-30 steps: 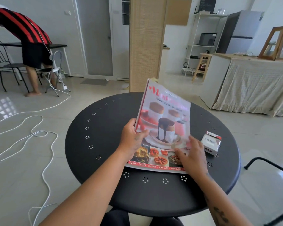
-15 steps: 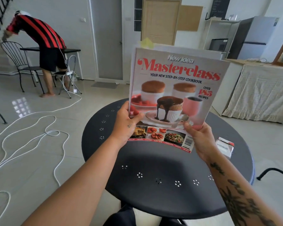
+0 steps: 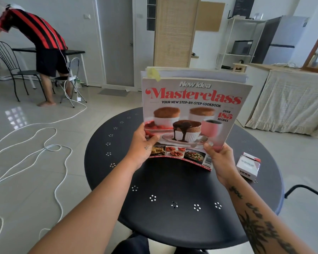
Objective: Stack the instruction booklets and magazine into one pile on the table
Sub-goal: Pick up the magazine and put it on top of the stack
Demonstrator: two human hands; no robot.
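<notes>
I hold a cookbook magazine (image 3: 193,110), titled Masterclass with desserts on its cover, upright above the round black table (image 3: 173,217). White booklets (image 3: 200,74) stand behind it; only their top edges show, one with a yellow tab. My left hand (image 3: 142,145) grips the bundle's lower left edge, thumb on the cover. My right hand (image 3: 219,160) grips the lower right corner. The bundle's bottom edge hangs just above the tabletop.
A small white and red box (image 3: 248,168) lies on the table's right side. White cable (image 3: 35,143) loops across the floor at left. A person in a striped shirt (image 3: 39,43) bends by chairs at the far left. A cloth-covered counter (image 3: 292,99) stands at right.
The magazine lay nearly flat on the table a second ago. Both hands have raised it with the booklets behind it to an upright stand, cover facing me.
</notes>
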